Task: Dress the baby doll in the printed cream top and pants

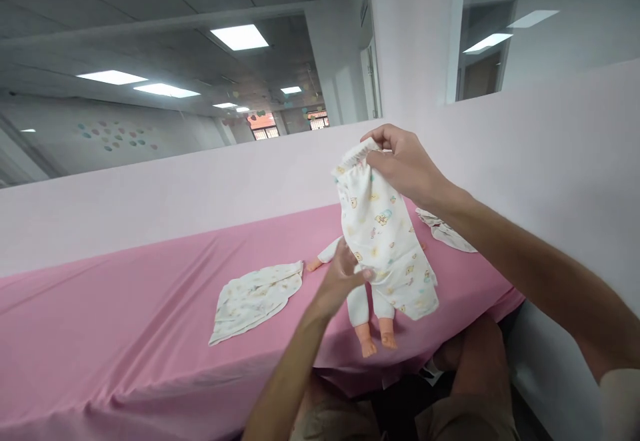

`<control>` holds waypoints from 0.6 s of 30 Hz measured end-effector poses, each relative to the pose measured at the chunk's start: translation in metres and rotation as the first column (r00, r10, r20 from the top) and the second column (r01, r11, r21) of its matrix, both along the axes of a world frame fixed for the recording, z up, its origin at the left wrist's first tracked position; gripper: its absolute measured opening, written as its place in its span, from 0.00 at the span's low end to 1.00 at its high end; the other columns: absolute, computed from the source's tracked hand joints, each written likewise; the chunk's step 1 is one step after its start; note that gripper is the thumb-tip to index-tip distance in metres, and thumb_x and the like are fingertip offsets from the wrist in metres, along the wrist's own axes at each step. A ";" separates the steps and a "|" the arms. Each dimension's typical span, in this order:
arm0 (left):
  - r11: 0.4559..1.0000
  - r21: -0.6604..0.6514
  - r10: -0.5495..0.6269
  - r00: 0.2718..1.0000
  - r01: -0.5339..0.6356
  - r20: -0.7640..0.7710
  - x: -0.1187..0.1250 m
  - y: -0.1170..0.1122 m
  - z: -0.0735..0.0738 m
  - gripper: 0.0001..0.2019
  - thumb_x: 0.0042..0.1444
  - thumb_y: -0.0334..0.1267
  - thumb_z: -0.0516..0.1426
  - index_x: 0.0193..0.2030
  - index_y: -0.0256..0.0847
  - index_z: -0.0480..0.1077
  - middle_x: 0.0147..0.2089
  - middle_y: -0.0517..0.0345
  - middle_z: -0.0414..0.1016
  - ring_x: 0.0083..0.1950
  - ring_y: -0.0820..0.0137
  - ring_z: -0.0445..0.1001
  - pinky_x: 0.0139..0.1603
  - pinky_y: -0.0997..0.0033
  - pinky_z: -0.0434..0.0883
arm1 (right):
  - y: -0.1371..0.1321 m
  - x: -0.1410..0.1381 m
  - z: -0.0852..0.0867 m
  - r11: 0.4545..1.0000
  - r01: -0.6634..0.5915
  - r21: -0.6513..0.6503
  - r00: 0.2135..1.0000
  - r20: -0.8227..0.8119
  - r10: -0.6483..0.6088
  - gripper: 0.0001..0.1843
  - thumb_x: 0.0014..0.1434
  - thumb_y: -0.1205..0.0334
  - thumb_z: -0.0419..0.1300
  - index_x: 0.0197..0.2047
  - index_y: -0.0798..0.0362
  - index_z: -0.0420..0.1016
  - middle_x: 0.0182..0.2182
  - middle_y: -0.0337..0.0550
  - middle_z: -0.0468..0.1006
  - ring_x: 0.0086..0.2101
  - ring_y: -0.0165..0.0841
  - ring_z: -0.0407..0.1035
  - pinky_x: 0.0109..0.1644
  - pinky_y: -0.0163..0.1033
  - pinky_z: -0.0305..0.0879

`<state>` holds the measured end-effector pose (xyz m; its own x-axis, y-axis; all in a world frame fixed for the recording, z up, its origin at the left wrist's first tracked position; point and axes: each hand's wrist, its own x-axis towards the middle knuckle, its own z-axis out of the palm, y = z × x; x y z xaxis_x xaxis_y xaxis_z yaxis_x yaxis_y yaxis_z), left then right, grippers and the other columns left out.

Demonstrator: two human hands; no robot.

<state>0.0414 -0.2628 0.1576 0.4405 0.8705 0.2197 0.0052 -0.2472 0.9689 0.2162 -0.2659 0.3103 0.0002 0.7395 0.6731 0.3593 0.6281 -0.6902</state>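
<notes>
My right hand (403, 164) pinches the gathered elastic waist of small white printed pants (383, 227), holding them up above the table. They hang down with one leg end slanting to the right; little bears and other motifs cover the cloth. At their lower left side is my left hand (343, 277), its thumb across the front and its fingers partly hidden behind the fabric. Behind the pants lies a baby doll (359, 304) in white clothing. Only its lower legs, bare feet and one outstretched arm show; the head and body are covered from view.
A pink cloth (165, 294) covers the long table and drapes over its front edge. Left of the doll lies a flat printed cloth piece (260, 297); another printed garment (445, 231) is partly behind my right forearm. A wall with windows (200, 94) runs behind.
</notes>
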 end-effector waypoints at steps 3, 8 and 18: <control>0.985 -0.162 -0.025 0.982 0.056 0.187 0.025 -0.019 -0.025 0.30 0.45 0.49 0.67 0.56 0.50 0.68 0.61 0.49 0.70 0.63 0.53 0.65 0.55 0.64 0.69 | 0.005 0.001 -0.004 0.999 0.038 0.015 0.999 -0.003 -0.038 0.09 0.53 0.65 0.55 0.40 0.51 0.69 0.35 0.41 0.70 0.36 0.31 0.66 0.35 0.35 0.61; 0.961 -0.274 0.092 0.967 -0.024 0.237 0.019 -0.032 -0.023 0.21 0.48 0.48 0.65 0.47 0.41 0.73 0.46 0.48 0.79 0.49 0.55 0.76 0.49 0.58 0.73 | 0.033 0.028 -0.024 0.983 0.156 -0.099 0.987 -0.024 -0.159 0.12 0.51 0.62 0.57 0.41 0.52 0.69 0.34 0.41 0.72 0.33 0.31 0.66 0.34 0.36 0.61; 0.821 0.203 0.538 0.842 -0.533 0.038 -0.061 -0.059 0.018 0.14 0.45 0.51 0.64 0.33 0.43 0.75 0.55 0.52 0.72 0.52 0.55 0.72 0.41 0.68 0.74 | 0.025 0.027 -0.132 0.849 -0.036 -0.527 0.995 0.059 0.079 0.17 0.55 0.50 0.58 0.43 0.50 0.74 0.39 0.44 0.75 0.40 0.37 0.69 0.39 0.40 0.64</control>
<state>-0.0198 -0.3217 0.1757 -0.0760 0.9096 0.4085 0.2118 -0.3856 0.8980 0.2430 -0.2411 0.1779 -0.0883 0.9795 0.1811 0.3984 0.2013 -0.8948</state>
